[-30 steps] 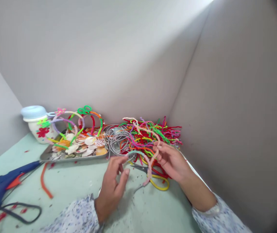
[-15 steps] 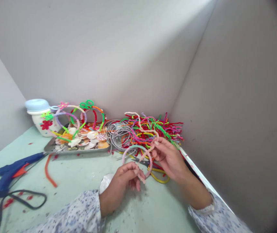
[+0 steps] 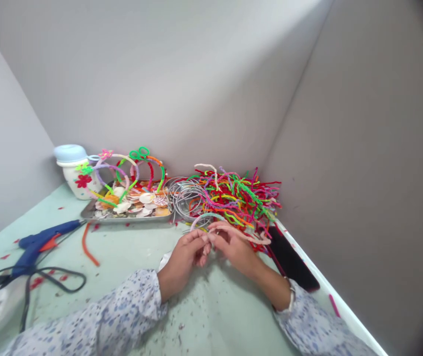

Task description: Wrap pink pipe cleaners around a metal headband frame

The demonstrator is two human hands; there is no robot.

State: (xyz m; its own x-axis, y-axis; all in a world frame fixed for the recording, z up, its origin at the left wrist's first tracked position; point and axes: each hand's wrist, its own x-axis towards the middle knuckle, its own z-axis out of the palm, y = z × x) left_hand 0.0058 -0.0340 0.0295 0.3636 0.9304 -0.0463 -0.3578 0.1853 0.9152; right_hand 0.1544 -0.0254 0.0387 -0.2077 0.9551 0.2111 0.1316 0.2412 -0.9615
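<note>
My left hand (image 3: 184, 259) and my right hand (image 3: 235, 249) meet, with thumbs and fingertips pinched together over the table. Between them they hold a ring wrapped in pastel pipe cleaner (image 3: 212, 216), its pale teal top arching above the fingers and its lower part hidden by the hands. A pale pink pipe cleaner (image 3: 259, 241) runs from the pinch across the back of my right hand, its free end pointing right. Which hand grips the ring and which the strand is partly hidden by the fingers.
A metal tray (image 3: 133, 219) of shells and finished headbands stands behind, beside a white cup (image 3: 74, 180). Coiled wire (image 3: 182, 200) and a pile of pipe cleaners (image 3: 241, 195) lie to its right. A blue glue gun (image 3: 37, 244) with its cord lies left, a black phone (image 3: 293, 259) right.
My hands have come together at the ring. The pink strand, stretched up between them before, now trails rightward over my right hand. The view has shifted slightly, showing more of the phone.
</note>
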